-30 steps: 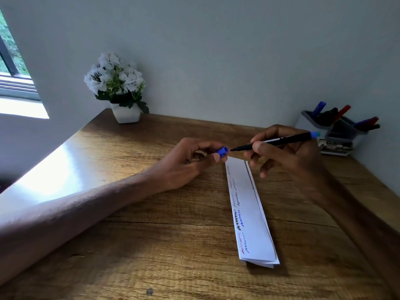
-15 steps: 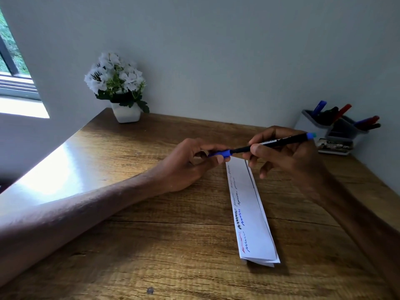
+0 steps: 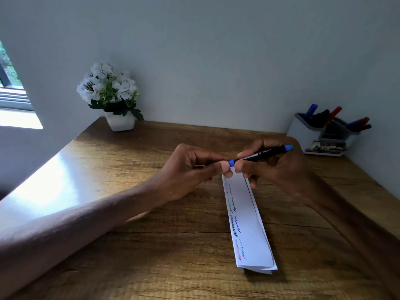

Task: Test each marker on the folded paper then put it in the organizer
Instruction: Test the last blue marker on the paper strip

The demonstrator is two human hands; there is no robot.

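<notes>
Gap closed: left hand (image 3: pixel 194 167) is pinching blue cap (image 3: pixel 231 163), seating it onto marker (image 3: pixel 263 153) that right hand (image 3: pixel 277 169) is gripping. Test likely done; organizer (image 3: pixel 300 131) next.

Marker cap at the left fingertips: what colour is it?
Blue. The cap, on the marker, shows best in the head view.

Your left hand (image 3: pixel 190 169) has slid the cap (image 3: pixel 231 163) onto the marker (image 3: pixel 263 154), bare-tipped a second ago; its thumb now sits just beside your right hand (image 3: pixel 275 167).
</notes>
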